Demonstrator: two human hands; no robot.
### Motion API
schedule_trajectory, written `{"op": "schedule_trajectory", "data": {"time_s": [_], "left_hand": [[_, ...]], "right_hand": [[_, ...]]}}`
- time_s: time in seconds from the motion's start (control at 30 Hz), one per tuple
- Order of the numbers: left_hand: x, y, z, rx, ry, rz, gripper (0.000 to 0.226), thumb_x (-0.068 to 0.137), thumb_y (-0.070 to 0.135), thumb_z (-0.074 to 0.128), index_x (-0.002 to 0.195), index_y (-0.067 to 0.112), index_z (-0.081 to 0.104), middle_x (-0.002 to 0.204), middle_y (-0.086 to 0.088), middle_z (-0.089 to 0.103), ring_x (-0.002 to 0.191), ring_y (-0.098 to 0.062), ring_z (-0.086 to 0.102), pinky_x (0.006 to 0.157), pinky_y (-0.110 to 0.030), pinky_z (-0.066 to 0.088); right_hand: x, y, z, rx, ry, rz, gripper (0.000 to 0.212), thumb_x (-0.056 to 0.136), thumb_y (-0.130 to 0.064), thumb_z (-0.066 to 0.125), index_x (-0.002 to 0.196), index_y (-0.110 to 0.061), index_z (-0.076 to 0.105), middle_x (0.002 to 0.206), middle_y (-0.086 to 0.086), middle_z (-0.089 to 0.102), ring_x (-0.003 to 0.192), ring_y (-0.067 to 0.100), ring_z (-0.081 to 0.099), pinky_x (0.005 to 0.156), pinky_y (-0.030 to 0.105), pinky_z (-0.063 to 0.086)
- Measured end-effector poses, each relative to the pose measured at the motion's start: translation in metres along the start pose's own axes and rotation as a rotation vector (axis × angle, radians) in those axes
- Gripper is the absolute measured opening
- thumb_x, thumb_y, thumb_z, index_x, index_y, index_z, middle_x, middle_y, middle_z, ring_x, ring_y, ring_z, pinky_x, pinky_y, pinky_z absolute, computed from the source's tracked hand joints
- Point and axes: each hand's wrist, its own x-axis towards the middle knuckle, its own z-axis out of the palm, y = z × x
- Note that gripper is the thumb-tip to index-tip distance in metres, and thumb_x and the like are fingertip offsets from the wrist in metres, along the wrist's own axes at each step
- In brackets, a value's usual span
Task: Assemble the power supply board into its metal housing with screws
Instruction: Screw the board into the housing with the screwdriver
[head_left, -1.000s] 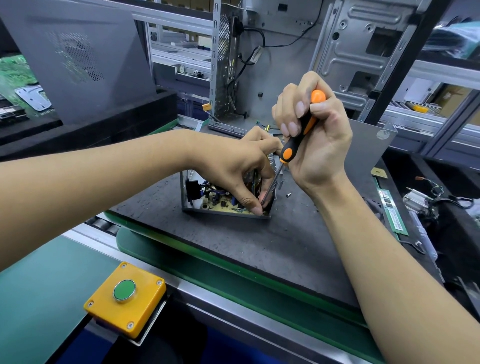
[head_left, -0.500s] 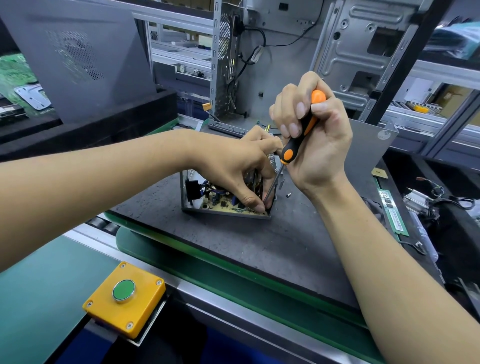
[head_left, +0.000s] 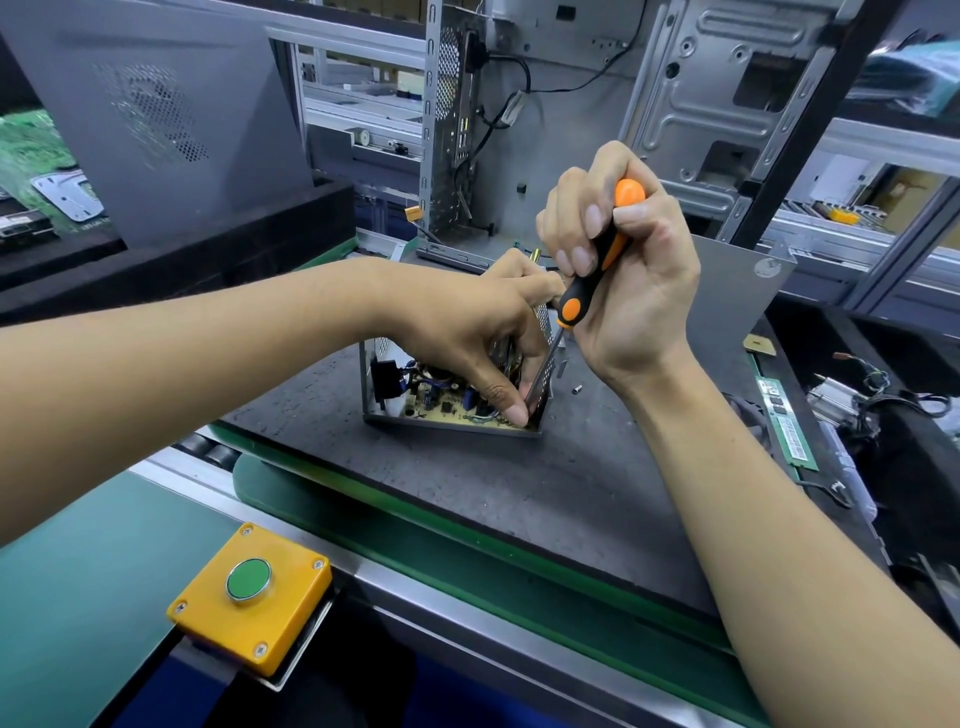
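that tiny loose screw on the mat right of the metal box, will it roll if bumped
Probably: the small silver screw lies on its side, so it could roll in a curve. The dark grey mat looks textured, likely slowing it. It seems light, and easily flicked away.

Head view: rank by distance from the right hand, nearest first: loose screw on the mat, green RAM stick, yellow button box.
From the right hand, which grips the screwdriver:
1. Loose screw: on the mat just below the hand, right of the metal housing.
2. Green RAM stick: along the mat's right edge.
3. Yellow button box: near-left corner, farthest.
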Motion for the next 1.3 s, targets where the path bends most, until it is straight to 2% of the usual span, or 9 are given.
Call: {"op": "schedule_trajectory", "data": {"time_s": [0.13,0.27,0.37,0.57,0.77,0.93,1.03,1.17,1.3], "left_hand": [[-0.001,-0.002,0.002,-0.018,0.005,0.011,0.017,0.080,0.053,0.081,0.078,0.043,0.068,0.094,0.046,0.021,0.112,0.026,0.014,0.082,0.007,0.022],[-0.001,-0.004,0.003,-0.011,0.030,0.012,0.023,0.080,0.051,0.082,0.084,0.030,0.076,0.100,0.036,0.026,0.112,0.025,0.016,0.084,0.006,0.023],[-0.001,-0.003,0.003,-0.009,0.038,0.017,0.024,0.079,0.053,0.082,0.088,0.030,0.079,0.100,0.029,0.029,0.112,0.023,0.020,0.084,0.004,0.027],[-0.002,-0.002,-0.002,-0.050,0.050,0.007,0.024,0.076,0.055,0.083,0.091,0.037,0.079,0.103,0.054,0.031,0.116,0.023,0.025,0.089,0.004,0.024],[-0.003,-0.001,-0.003,-0.090,0.070,-0.037,0.021,0.080,0.052,0.079,0.093,0.035,0.080,0.106,0.048,0.043,0.120,0.012,0.033,0.100,-0.012,0.029],[-0.003,-0.001,-0.004,-0.122,0.129,-0.041,0.016,0.084,0.044,0.081,0.094,0.030,0.081,0.098,0.045,0.053,0.109,0.022,0.041,0.088,-0.002,0.030],[-0.004,0.001,-0.004,-0.133,0.149,-0.042,0.017,0.085,0.040,0.082,0.094,0.026,0.082,0.095,0.034,0.062,0.103,0.018,0.048,0.084,-0.003,0.034],[-0.004,0.005,-0.004,-0.143,0.161,-0.010,0.021,0.085,0.038,0.082,0.095,0.019,0.083,0.093,0.004,0.074,0.097,-0.002,0.060,0.082,-0.018,0.046],[-0.004,0.001,-0.002,-0.135,0.137,-0.053,0.022,0.083,0.046,0.080,0.095,0.028,0.083,0.097,0.024,0.068,0.104,0.013,0.050,0.089,-0.014,0.043]], "right_hand": [[0.000,0.001,0.001,0.002,-0.012,0.016,0.022,0.082,-0.003,0.026,0.076,-0.016,0.042,0.053,-0.003,0.045,0.049,0.015,0.029,0.052,0.034,0.019],[0.000,0.000,0.000,-0.021,-0.014,0.005,0.023,0.082,-0.003,0.026,0.076,-0.016,0.043,0.053,-0.004,0.046,0.050,0.015,0.029,0.053,0.032,0.021],[0.000,0.000,-0.001,-0.045,-0.019,-0.005,0.023,0.082,-0.003,0.026,0.076,-0.016,0.043,0.053,-0.005,0.047,0.050,0.016,0.028,0.054,0.034,0.019],[0.000,0.001,-0.002,-0.025,-0.021,-0.007,0.024,0.082,-0.003,0.027,0.074,-0.016,0.045,0.054,-0.004,0.046,0.050,0.016,0.029,0.053,0.036,0.017],[0.000,0.002,-0.003,-0.045,-0.013,0.009,0.023,0.083,-0.003,0.028,0.075,-0.016,0.045,0.054,-0.003,0.045,0.050,0.016,0.028,0.053,0.035,0.018],[0.000,0.004,-0.003,-0.044,-0.014,0.023,0.021,0.082,-0.002,0.027,0.077,-0.015,0.043,0.055,-0.002,0.043,0.050,0.017,0.026,0.052,0.033,0.019],[-0.001,0.005,-0.002,-0.042,-0.026,0.041,0.022,0.081,0.000,0.028,0.076,-0.015,0.043,0.057,-0.001,0.043,0.050,0.016,0.029,0.051,0.029,0.024],[-0.001,0.008,-0.003,-0.084,-0.022,0.055,0.017,0.079,-0.002,0.033,0.075,-0.015,0.043,0.057,-0.001,0.044,0.050,0.017,0.032,0.052,0.031,0.025],[-0.002,0.011,-0.003,-0.073,-0.047,0.048,0.004,0.077,-0.012,0.043,0.074,-0.015,0.045,0.058,-0.002,0.044,0.051,0.018,0.031,0.053,0.036,0.020]]}}
